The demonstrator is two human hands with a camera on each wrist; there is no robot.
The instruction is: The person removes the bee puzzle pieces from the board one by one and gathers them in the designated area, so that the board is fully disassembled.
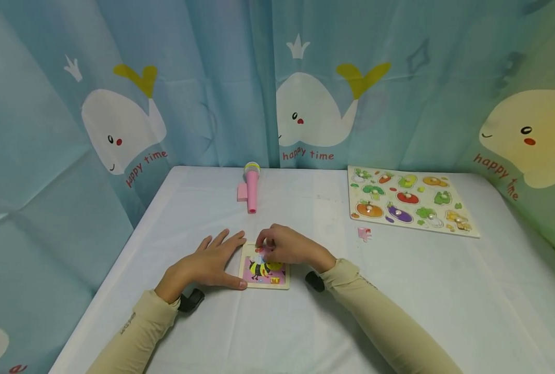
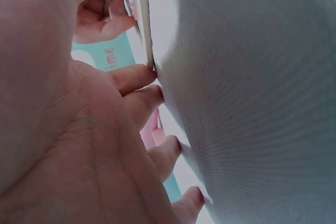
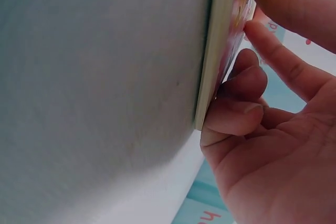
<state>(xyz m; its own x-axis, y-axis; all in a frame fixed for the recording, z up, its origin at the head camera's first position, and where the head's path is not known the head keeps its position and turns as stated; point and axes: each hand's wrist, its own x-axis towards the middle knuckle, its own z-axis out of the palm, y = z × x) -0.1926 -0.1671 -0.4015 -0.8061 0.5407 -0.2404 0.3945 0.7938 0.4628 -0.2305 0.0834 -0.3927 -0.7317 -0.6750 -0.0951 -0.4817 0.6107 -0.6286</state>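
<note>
A small square jigsaw puzzle (image 1: 254, 279) with a cartoon bee on a pink ground lies on the table; its pale wooden edge (image 3: 210, 77) shows in the right wrist view. My left hand (image 1: 212, 262) is spread at its left side, with thumb and index finger touching the frame and the other fingertips on the cloth. Over the puzzle's upper right is my right hand (image 1: 288, 246). Its thumb and one finger (image 3: 283, 59) touch the picture a little apart, while other fingers bend at the edge. The picture beneath the right hand is partly hidden.
Behind the puzzle lies a pink toy microphone (image 1: 252, 192) beside a small pink block (image 1: 242, 192). A vegetable peg board (image 1: 410, 202) stands at the back right, with a loose pink piece (image 1: 364, 234) before it. A whale-print curtain (image 1: 240, 104) borders the white table (image 1: 413, 291).
</note>
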